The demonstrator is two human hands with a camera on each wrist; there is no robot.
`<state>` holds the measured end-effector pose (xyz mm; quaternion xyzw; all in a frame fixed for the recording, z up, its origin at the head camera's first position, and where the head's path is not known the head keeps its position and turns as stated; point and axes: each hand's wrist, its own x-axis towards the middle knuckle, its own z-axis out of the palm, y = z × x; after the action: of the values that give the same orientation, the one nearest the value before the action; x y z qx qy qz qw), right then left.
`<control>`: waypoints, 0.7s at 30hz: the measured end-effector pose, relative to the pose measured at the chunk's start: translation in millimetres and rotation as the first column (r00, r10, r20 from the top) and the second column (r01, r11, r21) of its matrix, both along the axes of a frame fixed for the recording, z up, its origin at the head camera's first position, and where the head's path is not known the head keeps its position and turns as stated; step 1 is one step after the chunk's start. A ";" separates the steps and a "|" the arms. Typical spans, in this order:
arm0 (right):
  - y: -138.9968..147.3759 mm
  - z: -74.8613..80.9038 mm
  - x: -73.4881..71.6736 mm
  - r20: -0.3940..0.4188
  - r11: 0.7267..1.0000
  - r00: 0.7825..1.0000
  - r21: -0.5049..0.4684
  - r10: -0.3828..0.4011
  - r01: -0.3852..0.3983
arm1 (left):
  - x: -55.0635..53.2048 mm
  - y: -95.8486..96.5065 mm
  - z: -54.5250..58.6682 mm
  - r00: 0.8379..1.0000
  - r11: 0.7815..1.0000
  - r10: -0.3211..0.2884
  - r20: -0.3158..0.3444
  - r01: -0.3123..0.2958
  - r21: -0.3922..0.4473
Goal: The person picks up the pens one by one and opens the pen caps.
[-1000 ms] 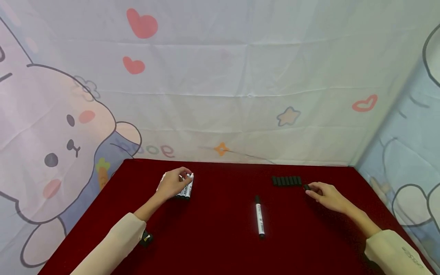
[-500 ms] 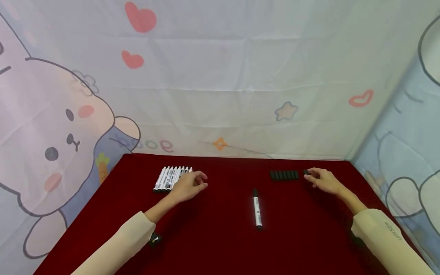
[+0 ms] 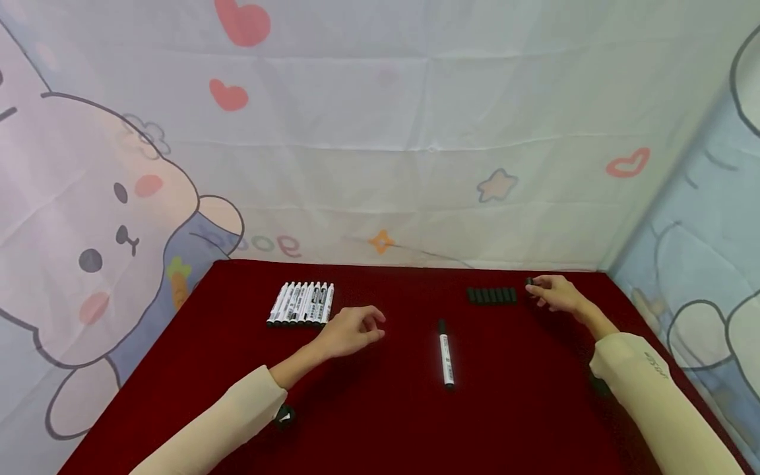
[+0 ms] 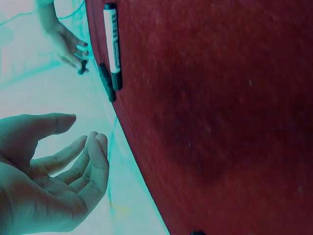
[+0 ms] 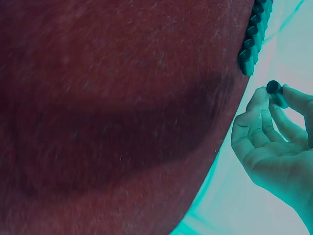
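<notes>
My left hand [image 3: 351, 332] hovers over the cloth with loosely bent fingers, and nothing is between thumb and fingertips in the left wrist view. To its right lies a single capped marker [image 3: 446, 356], white with a black cap pointing away. Behind the left hand, several uncapped white markers [image 3: 299, 303] lie side by side in a row. My right hand [image 3: 557, 293] pinches a small black marker cap [image 5: 277, 92] between thumb and fingers. Just left of that hand, several black caps [image 3: 491, 296] form a tight row.
A dark red cloth [image 3: 380, 422] covers the table, which ends at a pale printed curtain [image 3: 356, 132]. Another curtain stands at the right side. A small black object [image 3: 285, 415] sits partly behind the left sleeve.
My left hand has left the marker row and moved right and nearer, uncovering the whole row. My right hand keeps its cap and has risen slightly beside the cap row.
</notes>
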<state>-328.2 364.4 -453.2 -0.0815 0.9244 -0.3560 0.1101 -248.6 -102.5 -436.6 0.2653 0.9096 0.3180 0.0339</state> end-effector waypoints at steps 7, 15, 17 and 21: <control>-10.2 -7.4 -8.1 0.041 0.998 0.997 -0.028 -0.062 0.063 | 0.5 21.3 -11.0 0.998 0.999 -0.051 0.047 0.050 0.018; -15.7 -19.3 -9.7 0.070 0.988 0.988 -0.057 -0.140 0.144 | -2.9 45.3 -23.6 0.985 0.989 -0.143 0.097 0.138 0.050; -15.4 -21.6 -11.8 0.084 0.986 0.985 -0.061 -0.151 0.157 | -5.1 51.5 -26.6 0.979 0.987 -0.156 0.128 0.149 0.065; -16.9 -23.4 -15.6 0.112 0.985 0.981 -0.052 -0.160 0.166 | -10.0 64.7 -31.2 0.968 0.986 -0.158 0.196 0.143 0.085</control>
<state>-343.8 347.5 -476.7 0.0104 0.9094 -0.3958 0.1274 -258.6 -37.8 -467.8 0.3010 0.8669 0.3717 0.1406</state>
